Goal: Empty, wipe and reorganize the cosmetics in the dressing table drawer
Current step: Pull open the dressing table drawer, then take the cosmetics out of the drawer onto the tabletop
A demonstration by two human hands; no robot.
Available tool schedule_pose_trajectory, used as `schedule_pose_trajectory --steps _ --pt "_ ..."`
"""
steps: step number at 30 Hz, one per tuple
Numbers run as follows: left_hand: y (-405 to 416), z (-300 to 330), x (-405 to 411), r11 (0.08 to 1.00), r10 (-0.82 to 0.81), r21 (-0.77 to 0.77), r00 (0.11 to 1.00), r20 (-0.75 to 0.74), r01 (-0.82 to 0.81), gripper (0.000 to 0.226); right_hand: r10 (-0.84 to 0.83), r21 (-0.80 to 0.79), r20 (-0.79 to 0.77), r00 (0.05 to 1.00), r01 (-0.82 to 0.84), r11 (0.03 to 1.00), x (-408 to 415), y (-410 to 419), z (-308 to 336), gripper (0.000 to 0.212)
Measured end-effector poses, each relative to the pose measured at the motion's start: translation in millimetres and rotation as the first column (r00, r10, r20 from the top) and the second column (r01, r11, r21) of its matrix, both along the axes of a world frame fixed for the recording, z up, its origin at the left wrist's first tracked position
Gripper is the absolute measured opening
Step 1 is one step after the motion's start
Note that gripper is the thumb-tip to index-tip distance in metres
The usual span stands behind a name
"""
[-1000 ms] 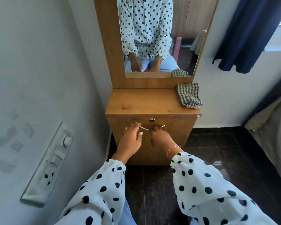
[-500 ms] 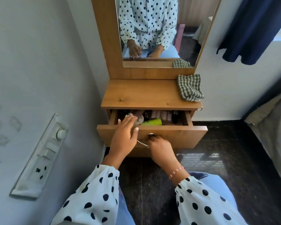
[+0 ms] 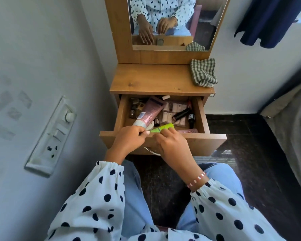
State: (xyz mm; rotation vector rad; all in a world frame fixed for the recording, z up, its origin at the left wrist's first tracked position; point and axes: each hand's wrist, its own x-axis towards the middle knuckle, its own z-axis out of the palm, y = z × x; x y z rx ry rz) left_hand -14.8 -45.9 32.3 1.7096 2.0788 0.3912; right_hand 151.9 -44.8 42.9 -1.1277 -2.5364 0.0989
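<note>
The wooden drawer (image 3: 214, 141) of the dressing table stands pulled out and holds several cosmetics: small bottles at the left, clear sachets (image 3: 172, 112) in the middle, a black lipstick (image 3: 181, 113). My left hand (image 3: 127, 143) grips the white cap end of a pink tube (image 3: 150, 112), whose body slants up over the drawer. My right hand (image 3: 172, 146) pinches a lime green tube (image 3: 162, 128) at the drawer's front edge. Both hands are close together over the front panel.
A green checked cloth (image 3: 203, 73) lies on the right of the tabletop (image 3: 151, 80), below the mirror (image 3: 172, 21). A switchboard (image 3: 52, 136) is on the left wall. A bed edge (image 3: 288, 119) and dark curtain (image 3: 268, 20) are at the right; the floor is dark tile.
The drawer went from shut to fully pulled out. My left hand reached in and lifted the pink tube; my right hand left the handle and took the green tube.
</note>
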Motion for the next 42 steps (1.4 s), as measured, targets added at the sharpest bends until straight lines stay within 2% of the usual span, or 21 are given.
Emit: schedule_pose_trajectory --steps 2,6,12,22,24,26,28,29,34,37,40,42 --pt "-3 3 -2 0.999 -0.003 -0.053 1.0 0.012 0.003 0.03 -0.029 -0.03 0.073 0.997 0.031 0.999 0 5 7 0.02" --pt "-13 8 1 0.989 -0.008 -0.147 1.0 0.026 0.012 0.027 -0.035 -0.318 0.117 0.993 0.071 0.945 10 12 12 0.03" --pt "-40 9 2 0.971 -0.023 -0.234 0.998 0.059 0.036 0.022 0.089 -0.409 0.216 0.972 0.007 0.912 14 2 17 0.029" --pt "-38 15 3 0.946 -0.094 -0.307 0.995 0.046 0.103 0.025 0.083 -0.434 0.209 0.974 0.016 0.901 15 -3 19 0.031" --pt "-35 15 -1 0.937 -0.081 -0.33 0.989 0.122 0.117 0.024 0.066 -0.456 0.188 0.98 0.028 0.889 15 -2 19 0.03" --pt "-27 17 -4 0.937 -0.014 -0.33 0.959 0.284 0.111 0.023 0.047 -0.49 0.171 0.984 0.044 0.871 16 1 21 0.029" --pt "-16 19 -8 0.954 0.07 -0.295 0.906 0.417 0.062 0.021 0.03 -0.513 0.16 0.987 0.057 0.856 14 3 22 0.027" --pt "-8 18 -8 0.965 0.101 -0.262 0.897 0.431 0.017 0.022 0.022 -0.521 0.155 0.988 0.063 0.851 14 4 22 0.026" --pt "22 5 -2 0.973 0.221 0.014 0.944 0.246 -0.231 0.018 -0.022 -0.56 0.117 0.993 0.084 0.824 12 17 16 0.021" --pt "26 -12 6 0.955 0.283 0.002 0.916 0.285 -0.296 0.036 -0.051 -0.589 0.101 0.994 0.101 0.802 8 34 9 0.024" --pt "24 -26 9 0.969 0.247 -0.062 0.946 0.21 -0.239 0.049 -0.12 -0.577 0.089 0.989 0.15 0.803 8 54 1 0.022" --pt "26 -28 9 0.976 0.219 -0.053 0.957 0.19 -0.213 0.053 -0.152 -0.563 0.14 0.978 0.205 0.801 12 66 -3 0.027"
